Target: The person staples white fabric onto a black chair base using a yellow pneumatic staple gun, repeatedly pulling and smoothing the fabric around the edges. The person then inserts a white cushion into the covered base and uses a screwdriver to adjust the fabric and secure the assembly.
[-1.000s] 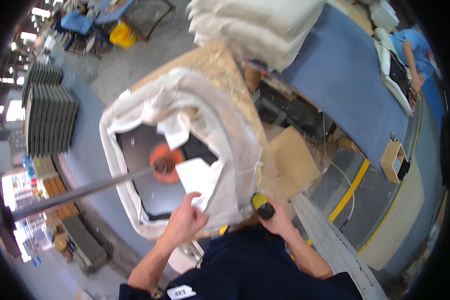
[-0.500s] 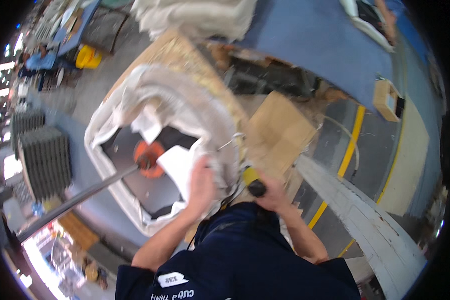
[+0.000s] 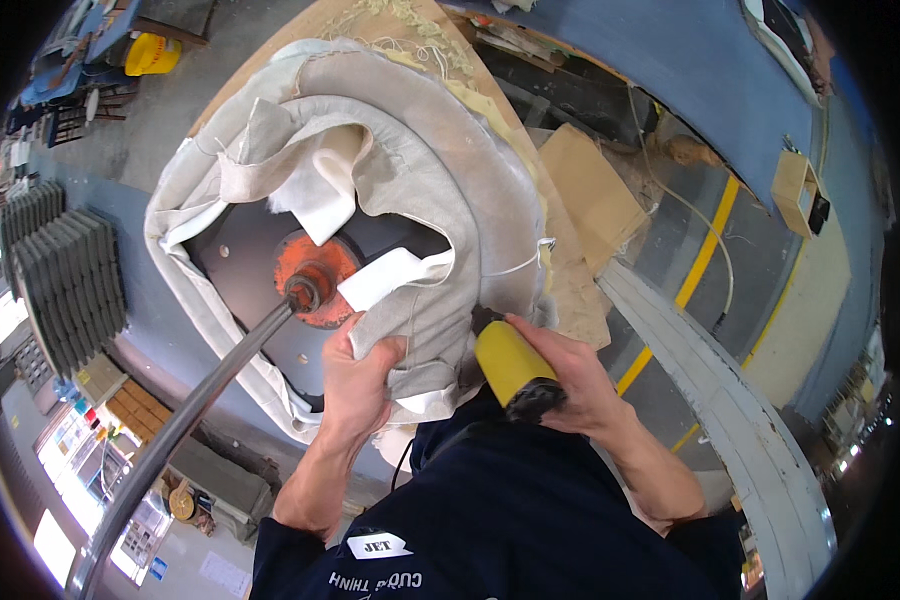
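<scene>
My left hand (image 3: 362,375) is closed on the loose edge of a grey-beige fabric cover (image 3: 420,240), thumb on top, close to my body. My right hand (image 3: 582,385) grips a yellow hand tool (image 3: 510,362) with black ends; its dark nose points at the fabric just right of my left hand. I cannot tell whether the nose touches it. Beneath the cover is a dark panel (image 3: 232,290) with a few small holes. An orange round clamp pad (image 3: 345,262) on a metal rod presses against that panel. White flaps (image 3: 370,284) stick out from the cover's inner edge.
The piece lies on a wooden board (image 3: 390,35) with yellowish residue. The metal rod (image 3: 190,410) crosses from the lower left. At right are brown cardboard (image 3: 590,190), a worn pale beam (image 3: 710,400) and a blue table (image 3: 610,40). Grey stacked panels (image 3: 65,280) stand left.
The tool has moved in from the right side to the fabric's near edge, turning its nose toward it. My left hand now pinches the fabric edge; the view has shifted.
</scene>
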Demonstrator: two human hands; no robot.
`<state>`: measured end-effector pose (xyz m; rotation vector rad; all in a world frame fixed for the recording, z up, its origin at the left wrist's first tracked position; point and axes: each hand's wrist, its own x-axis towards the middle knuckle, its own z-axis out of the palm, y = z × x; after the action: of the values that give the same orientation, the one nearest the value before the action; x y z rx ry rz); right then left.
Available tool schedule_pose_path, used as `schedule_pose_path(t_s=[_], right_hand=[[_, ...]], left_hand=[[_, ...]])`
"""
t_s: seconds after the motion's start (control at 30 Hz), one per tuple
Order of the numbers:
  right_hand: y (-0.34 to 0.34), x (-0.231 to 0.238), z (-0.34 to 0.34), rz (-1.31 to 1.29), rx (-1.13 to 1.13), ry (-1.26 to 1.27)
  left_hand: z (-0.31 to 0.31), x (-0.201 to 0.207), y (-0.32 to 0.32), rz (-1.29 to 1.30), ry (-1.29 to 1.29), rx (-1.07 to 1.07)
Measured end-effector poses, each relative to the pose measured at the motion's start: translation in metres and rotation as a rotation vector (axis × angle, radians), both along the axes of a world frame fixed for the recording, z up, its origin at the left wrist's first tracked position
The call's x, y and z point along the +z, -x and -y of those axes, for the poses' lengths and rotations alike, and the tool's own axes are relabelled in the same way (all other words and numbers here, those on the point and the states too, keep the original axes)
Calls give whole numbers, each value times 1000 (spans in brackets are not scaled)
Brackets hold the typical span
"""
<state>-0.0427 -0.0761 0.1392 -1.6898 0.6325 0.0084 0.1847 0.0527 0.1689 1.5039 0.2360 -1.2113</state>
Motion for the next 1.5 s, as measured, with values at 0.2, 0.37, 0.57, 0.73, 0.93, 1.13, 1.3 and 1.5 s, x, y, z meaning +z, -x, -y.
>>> schedule_pose_path(t_s=[0.2, 0.37, 0.57, 0.73, 0.93, 1.13, 1.3, 1.5], right_hand=[[-57, 14, -7, -322, 106, 47], [-99, 16, -13, -589, 130, -13], [-76, 28, -5, -519, 64, 23], [-32, 28, 7, -448, -11, 70], [-10, -3, 13, -197, 141, 214], [-3, -8, 9, -221, 204, 32], [18, -36, 0, -199, 176, -67], [-3, -9, -4, -283, 131, -242]], left_hand=[[-18, -26, -26, -84, -9, 68], [-34, -71, -46, -189, -12, 55], [-28, -64, -48, -252, 62, 107], [-45, -72, -38, -105, 120, 86], [-90, -69, -38, 1232, -342, -870], [-75, -41, -18, 1669, -576, -851], [-4, -37, 51, 1773, -455, -680], [-12, -114, 4, 1686, -228, -811]])
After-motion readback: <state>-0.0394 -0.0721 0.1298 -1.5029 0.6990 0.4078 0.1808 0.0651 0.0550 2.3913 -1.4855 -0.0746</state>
